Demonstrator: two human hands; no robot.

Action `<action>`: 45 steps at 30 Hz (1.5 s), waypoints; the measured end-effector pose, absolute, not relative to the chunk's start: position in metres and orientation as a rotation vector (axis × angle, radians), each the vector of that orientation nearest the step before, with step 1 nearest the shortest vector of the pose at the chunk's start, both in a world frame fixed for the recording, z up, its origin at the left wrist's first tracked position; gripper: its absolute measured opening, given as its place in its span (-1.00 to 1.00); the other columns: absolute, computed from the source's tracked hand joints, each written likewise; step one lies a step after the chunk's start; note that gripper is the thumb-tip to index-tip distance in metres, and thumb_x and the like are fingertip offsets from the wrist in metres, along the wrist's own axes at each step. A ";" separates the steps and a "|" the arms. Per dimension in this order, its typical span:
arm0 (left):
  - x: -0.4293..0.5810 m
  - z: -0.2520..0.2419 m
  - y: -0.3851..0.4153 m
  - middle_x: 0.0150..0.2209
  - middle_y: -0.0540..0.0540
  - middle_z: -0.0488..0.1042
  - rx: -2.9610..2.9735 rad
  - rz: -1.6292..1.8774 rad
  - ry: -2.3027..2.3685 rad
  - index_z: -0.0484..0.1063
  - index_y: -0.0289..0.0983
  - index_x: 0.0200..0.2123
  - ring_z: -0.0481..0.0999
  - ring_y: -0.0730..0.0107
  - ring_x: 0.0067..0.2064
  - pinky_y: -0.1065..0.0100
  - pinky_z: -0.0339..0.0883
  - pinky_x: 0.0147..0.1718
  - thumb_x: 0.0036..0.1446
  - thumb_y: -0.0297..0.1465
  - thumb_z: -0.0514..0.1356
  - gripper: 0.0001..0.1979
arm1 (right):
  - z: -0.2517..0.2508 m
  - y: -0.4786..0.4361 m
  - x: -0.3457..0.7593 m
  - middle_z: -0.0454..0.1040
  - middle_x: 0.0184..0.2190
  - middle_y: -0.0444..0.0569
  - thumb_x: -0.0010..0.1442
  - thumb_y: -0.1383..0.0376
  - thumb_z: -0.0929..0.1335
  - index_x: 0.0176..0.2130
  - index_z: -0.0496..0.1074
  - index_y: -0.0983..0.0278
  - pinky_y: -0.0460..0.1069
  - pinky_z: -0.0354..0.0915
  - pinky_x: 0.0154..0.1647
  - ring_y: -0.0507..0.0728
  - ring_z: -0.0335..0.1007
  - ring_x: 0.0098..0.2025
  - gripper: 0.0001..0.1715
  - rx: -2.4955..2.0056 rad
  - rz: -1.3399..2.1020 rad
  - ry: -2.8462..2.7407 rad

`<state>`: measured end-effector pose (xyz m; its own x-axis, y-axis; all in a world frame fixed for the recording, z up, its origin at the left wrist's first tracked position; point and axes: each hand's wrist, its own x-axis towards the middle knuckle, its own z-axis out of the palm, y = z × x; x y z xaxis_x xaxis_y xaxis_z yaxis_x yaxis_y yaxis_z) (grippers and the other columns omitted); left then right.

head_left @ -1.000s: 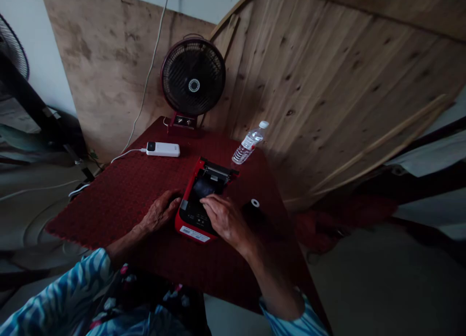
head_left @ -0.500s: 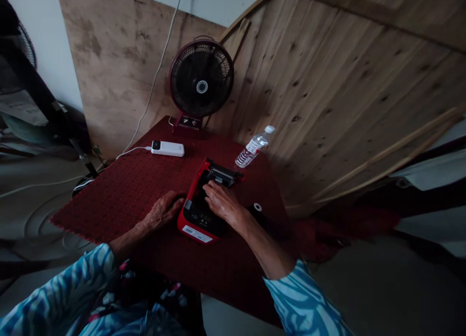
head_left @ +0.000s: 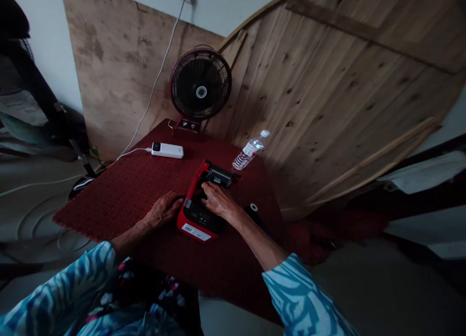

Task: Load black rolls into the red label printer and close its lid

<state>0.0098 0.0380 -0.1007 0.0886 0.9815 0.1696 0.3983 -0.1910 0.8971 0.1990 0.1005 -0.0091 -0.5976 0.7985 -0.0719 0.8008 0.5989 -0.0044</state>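
Note:
A red and black printer (head_left: 196, 231), apparently a small label or receipt printer, stands on the table with its cover raised and a white label on its near side. My right hand (head_left: 215, 200) reaches in from the right, fingers curled down into the opened compartment. Its fingertips are hidden there, so what they hold, if anything, does not show. My left hand (head_left: 165, 207) lies on the table with fingers stretched out, their tips against the printer's left side. Just right of the printer is a black roll (head_left: 257, 215) with a white core, partly behind my right forearm.
The table (head_left: 127, 195) has a dark red patterned cover. A clear water bottle (head_left: 249, 151) stands beyond the printer. A white power bank (head_left: 167, 150) with a cable (head_left: 134, 149) lies at the left. At the back stands a fan (head_left: 201, 86), before leaning wooden boards (head_left: 309, 98).
The view has shifted slightly. My right fingers have curled a little more and dipped deeper into the printer's compartment. My left hand has stayed in place.

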 end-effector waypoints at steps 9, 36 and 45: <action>0.009 -0.099 0.039 -0.20 -0.14 0.52 1.683 1.081 1.386 0.53 -0.17 -0.11 0.52 0.13 -0.13 0.20 0.35 -0.08 0.23 -0.13 0.03 -0.63 | -0.012 0.107 0.207 0.55 -0.09 0.06 0.14 0.36 0.39 -0.08 0.42 0.27 -0.01 0.32 -0.08 0.19 0.49 -0.05 -0.70 1.399 -0.253 2.858; 0.006 -0.095 0.038 -0.15 -0.19 0.52 1.776 1.005 1.430 0.49 -0.27 -0.07 0.53 0.18 -0.13 0.24 0.38 -0.11 0.25 -0.14 -0.04 -0.55 | -0.097 0.069 0.314 0.55 -0.05 0.11 0.08 0.12 0.32 -0.06 0.44 0.24 0.26 0.30 0.14 0.29 0.46 0.03 -0.56 2.535 -0.952 2.911; 0.005 -0.093 0.039 -0.19 -0.18 0.52 1.795 0.991 1.435 0.49 -0.28 -0.11 0.52 0.19 -0.17 0.25 0.39 -0.14 0.24 -0.13 -0.03 -0.56 | -0.093 0.053 0.314 0.46 0.06 0.17 0.15 0.15 0.33 0.14 0.32 0.26 0.22 0.35 0.09 0.27 0.44 0.05 -0.41 2.437 -0.704 3.057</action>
